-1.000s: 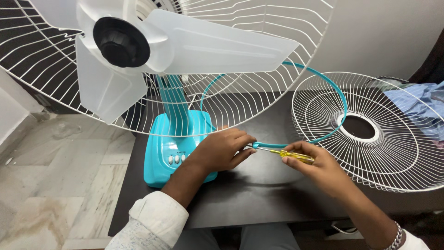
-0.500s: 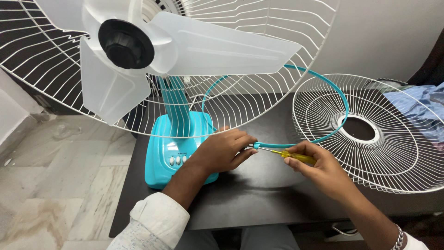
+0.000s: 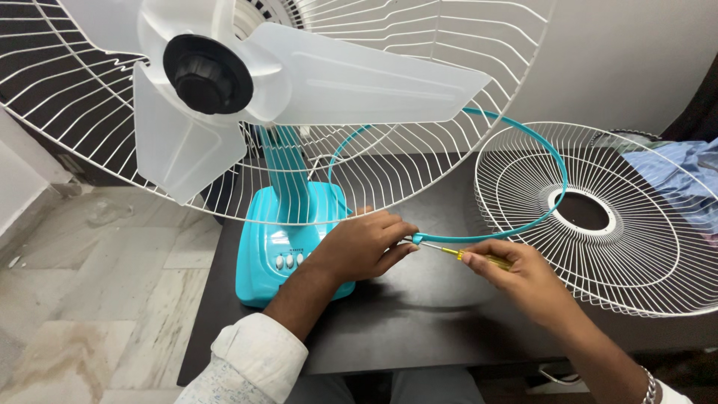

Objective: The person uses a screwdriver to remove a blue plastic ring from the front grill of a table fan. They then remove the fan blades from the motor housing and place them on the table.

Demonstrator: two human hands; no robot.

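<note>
A table fan with a turquoise base (image 3: pixel 269 247) stands on a dark table (image 3: pixel 419 314), its white translucent blades (image 3: pixel 299 75) bare in front of the rear wire guard (image 3: pixel 419 161). A thin turquoise ring (image 3: pixel 550 150) loops from the fan over to the right. My left hand (image 3: pixel 363 243) pinches the ring's joint at its lowest point. My right hand (image 3: pixel 516 273) grips a yellow-handled screwdriver (image 3: pixel 467 256), whose tip meets that joint beside my left fingertips.
A loose white front wire guard (image 3: pixel 598 217) lies tilted on the right of the table. Blue cloth (image 3: pixel 680 176) is piled behind it. Marble floor (image 3: pixel 97 277) lies to the left, and a white wall (image 3: pixel 621 52) rises behind.
The view has drifted slightly. My right hand has shifted a little on the screwdriver, covering more of the handle. My left hand stays on the ring joint.
</note>
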